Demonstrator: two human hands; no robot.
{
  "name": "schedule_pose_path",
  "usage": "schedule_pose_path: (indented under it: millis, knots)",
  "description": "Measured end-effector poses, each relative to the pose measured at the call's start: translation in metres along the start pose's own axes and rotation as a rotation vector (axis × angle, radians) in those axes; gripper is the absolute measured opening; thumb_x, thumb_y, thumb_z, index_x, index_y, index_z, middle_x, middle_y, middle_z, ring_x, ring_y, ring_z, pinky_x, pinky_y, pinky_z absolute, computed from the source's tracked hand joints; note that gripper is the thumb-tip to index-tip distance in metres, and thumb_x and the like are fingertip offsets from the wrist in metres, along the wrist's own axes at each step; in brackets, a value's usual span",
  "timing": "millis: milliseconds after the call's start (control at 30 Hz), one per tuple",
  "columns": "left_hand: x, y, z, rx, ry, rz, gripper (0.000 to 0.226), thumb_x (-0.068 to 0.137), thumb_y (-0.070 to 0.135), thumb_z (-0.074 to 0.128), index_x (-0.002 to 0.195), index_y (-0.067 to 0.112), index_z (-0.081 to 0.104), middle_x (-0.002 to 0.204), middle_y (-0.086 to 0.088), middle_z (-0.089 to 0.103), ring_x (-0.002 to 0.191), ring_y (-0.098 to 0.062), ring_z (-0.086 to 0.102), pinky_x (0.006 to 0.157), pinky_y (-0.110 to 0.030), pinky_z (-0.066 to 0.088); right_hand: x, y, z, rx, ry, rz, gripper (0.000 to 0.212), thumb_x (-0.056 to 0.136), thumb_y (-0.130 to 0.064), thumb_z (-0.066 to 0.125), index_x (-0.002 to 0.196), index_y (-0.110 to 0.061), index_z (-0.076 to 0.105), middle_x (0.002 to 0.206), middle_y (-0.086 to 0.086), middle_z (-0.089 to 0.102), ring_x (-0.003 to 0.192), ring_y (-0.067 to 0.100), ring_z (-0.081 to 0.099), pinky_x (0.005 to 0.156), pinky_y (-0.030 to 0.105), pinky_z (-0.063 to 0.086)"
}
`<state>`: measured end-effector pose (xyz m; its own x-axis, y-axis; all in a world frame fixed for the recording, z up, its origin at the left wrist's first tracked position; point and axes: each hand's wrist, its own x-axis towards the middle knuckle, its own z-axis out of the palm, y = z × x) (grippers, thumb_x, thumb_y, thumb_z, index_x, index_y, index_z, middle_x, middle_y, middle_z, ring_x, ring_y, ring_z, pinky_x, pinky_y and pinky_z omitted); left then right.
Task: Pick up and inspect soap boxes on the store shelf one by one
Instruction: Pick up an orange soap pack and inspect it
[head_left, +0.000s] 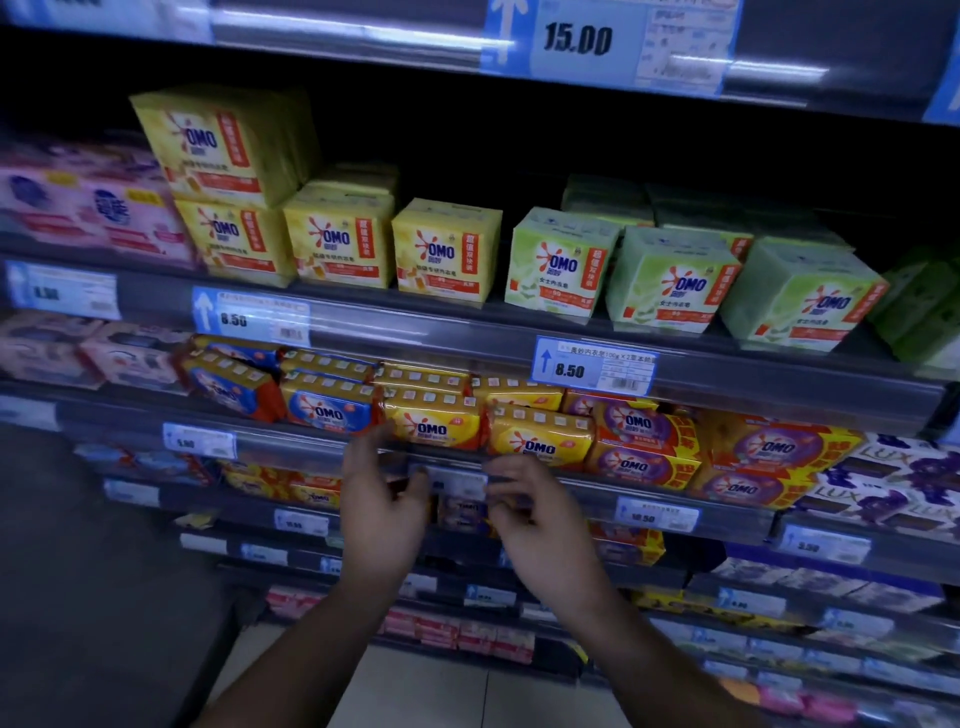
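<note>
Between my two hands is a small orange and purple soap pack (461, 513), just below the shelf rail with its price label (451, 480). My left hand (382, 501) curls its fingers around the pack's left end, and my right hand (537, 514) curls around its right end. Motion blur hides the exact contact. Directly above the hands lie yellow OMO soap bars (434, 423) in a row. One shelf higher stand yellow OMO boxes (444, 254) and green OMO boxes (558, 265).
Purple and yellow OMO multipacks (641, 447) and Lux boxes (883, 483) fill the shelf to the right. Pink soap packs (93, 208) sit at the left. Shelf rails with blue price tags (595, 366) jut out at each level. Floor tiles (426, 691) show below.
</note>
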<state>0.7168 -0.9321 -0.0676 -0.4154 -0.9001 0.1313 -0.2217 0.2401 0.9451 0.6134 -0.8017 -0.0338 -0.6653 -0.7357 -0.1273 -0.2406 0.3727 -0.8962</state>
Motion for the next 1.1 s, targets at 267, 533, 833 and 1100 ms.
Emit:
schedule_pose_path:
  millis: [267, 533, 833, 1100]
  knots:
    - [0.020, -0.001, -0.009, 0.065, -0.093, -0.056, 0.061, 0.089, 0.019, 0.064, 0.146, 0.025, 0.045, 0.129, 0.003, 0.062, 0.112, -0.010, 0.062, 0.093, -0.041, 0.055, 0.040, -0.016, 0.038, 0.000, -0.075, 0.049, 0.084, 0.095, -0.017, 0.060, 0.160, -0.033, 0.009, 0.145, 0.005, 0.053, 0.109, 0.017, 0.064, 0.081, 0.032, 0.050]
    - [0.000, 0.011, -0.029, -0.180, -0.036, -0.029, 0.048, 0.092, 0.011, 0.067, 0.135, 0.030, 0.059, 0.132, 0.012, 0.062, 0.121, -0.003, 0.058, 0.096, -0.022, 0.047, 0.009, -0.017, 0.031, 0.044, 0.152, -0.099, 0.071, 0.095, -0.011, 0.062, 0.155, -0.031, 0.031, 0.144, -0.016, 0.049, 0.124, 0.000, 0.052, 0.090, 0.018, 0.050]
    - [-0.019, 0.030, -0.040, -0.424, -0.143, -0.126, 0.020, 0.090, 0.009, 0.070, 0.107, 0.018, 0.063, 0.106, -0.012, 0.073, 0.104, -0.030, 0.072, 0.077, -0.041, 0.062, -0.026, -0.002, -0.010, 0.444, 0.206, -0.049, 0.019, 0.099, -0.016, 0.060, 0.115, -0.023, 0.068, 0.107, -0.014, 0.073, 0.105, 0.007, 0.069, 0.092, 0.031, 0.057]
    - [-0.065, 0.047, -0.041, -0.569, -0.178, -0.421, 0.008, 0.095, 0.015, 0.064, 0.099, 0.010, 0.068, 0.097, -0.007, 0.074, 0.096, -0.027, 0.074, 0.072, -0.038, 0.063, -0.061, 0.012, -0.050, 0.704, 0.098, 0.160, 0.028, 0.089, -0.016, 0.073, 0.116, -0.014, 0.069, 0.105, 0.006, 0.075, 0.100, 0.019, 0.075, 0.079, 0.032, 0.063]
